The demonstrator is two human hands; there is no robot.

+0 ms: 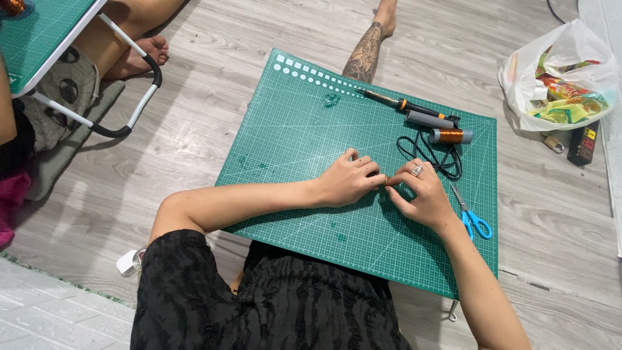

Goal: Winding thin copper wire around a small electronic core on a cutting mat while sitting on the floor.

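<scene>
Left hand, right hand meet fingertip to fingertip on green cutting mat; grip pinched, held item too small to identify.

We cannot tell what the fingertips pinch: too small | tabletop near edge hidden by our torso | neighbour's table cropped.

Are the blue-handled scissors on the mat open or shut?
Shut: the scissors lie flat on the green cutting mat beside the right hand, blades together in one line.
</scene>
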